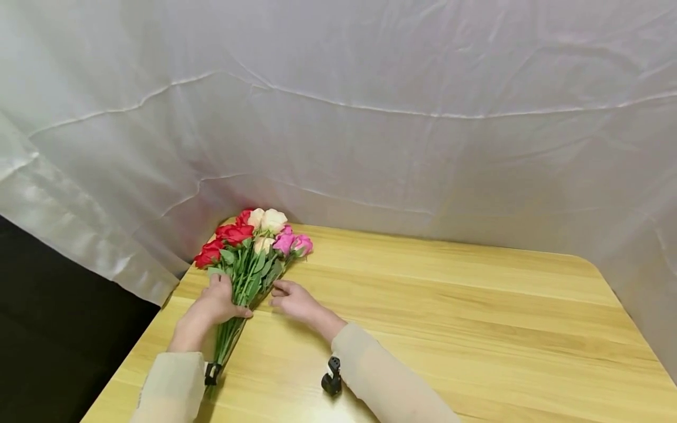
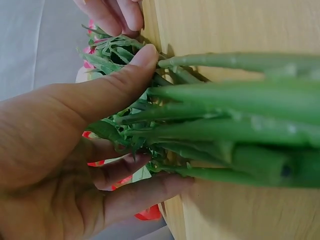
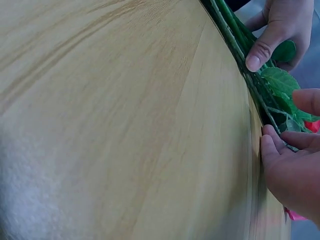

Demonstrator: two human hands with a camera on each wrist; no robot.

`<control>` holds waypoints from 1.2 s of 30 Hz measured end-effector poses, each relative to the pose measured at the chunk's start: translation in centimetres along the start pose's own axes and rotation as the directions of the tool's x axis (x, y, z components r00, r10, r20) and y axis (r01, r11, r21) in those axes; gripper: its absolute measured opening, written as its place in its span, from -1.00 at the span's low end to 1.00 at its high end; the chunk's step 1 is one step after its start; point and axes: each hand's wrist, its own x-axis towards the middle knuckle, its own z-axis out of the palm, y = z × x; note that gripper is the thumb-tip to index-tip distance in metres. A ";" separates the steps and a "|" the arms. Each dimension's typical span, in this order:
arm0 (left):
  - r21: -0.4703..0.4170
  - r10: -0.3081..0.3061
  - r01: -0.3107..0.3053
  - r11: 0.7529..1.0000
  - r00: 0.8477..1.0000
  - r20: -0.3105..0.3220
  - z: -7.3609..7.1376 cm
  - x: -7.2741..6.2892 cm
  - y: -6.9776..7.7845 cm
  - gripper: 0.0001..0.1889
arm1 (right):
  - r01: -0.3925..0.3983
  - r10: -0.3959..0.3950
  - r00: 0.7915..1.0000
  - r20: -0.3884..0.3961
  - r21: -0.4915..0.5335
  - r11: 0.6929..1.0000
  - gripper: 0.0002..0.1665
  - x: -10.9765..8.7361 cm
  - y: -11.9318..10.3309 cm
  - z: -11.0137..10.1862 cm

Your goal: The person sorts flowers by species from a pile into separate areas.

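Note:
A bouquet of artificial roses (image 1: pixel 243 264), with red, cream and pink blooms, lies slanted on the table with its stems towards the near edge. My left hand (image 1: pixel 214 302) holds the green stems (image 2: pixel 225 120) below the leaves, thumb on one side and fingers around the other. On the bouquet's right edge, my right hand (image 1: pixel 298 302) has its fingertips at the leaves, fingers loosely bent. In the right wrist view, those fingertips (image 3: pixel 270 134) reach just under the outermost stem, with the thumb held apart. A black band (image 1: pixel 213 373) crosses the stems near their lower ends.
The light wooden table (image 1: pixel 449 317) extends to the right of both hands. Pale grey fabric (image 1: pixel 370 147) hangs along its back and sides. At the right sleeve's cuff is a small black wrist camera (image 1: pixel 332 377). The table's left edge runs close beside the bouquet.

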 end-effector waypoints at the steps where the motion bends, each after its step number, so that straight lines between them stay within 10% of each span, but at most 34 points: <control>1: -0.001 -0.001 0.001 1.000 1.000 -0.001 0.0 0.0 0.0 0.17 | -0.009 0.009 1.000 -0.007 0.012 1.000 -0.25 0.0 0.0 -0.1; 8: 0.006 -0.006 0.006 1.000 1.000 -0.006 -0.1 0.0 -0.2 0.16 | -0.030 0.035 0.997 -0.072 0.067 0.997 -0.28 0.3 0.2 -1.0; 16: 0.030 -0.011 0.010 0.999 0.999 0.030 -0.3 -0.4 0.1 0.14 | -0.048 0.072 0.996 -0.056 0.357 0.933 -0.24 0.4 0.9 -1.6; 24: 0.115 0.053 -0.043 0.992 0.995 -0.087 -1.1 -1.7 2.1 0.02 | -0.028 0.043 0.998 -0.055 0.239 0.971 -0.26 -0.9 0.6 -2.3; 36: 0.194 0.387 -0.344 0.919 0.880 -0.276 0.1 -1.2 5.8 -0.69 | 0.098 -0.102 0.980 -0.168 -0.034 0.995 -0.36 -3.5 -0.6 -4.6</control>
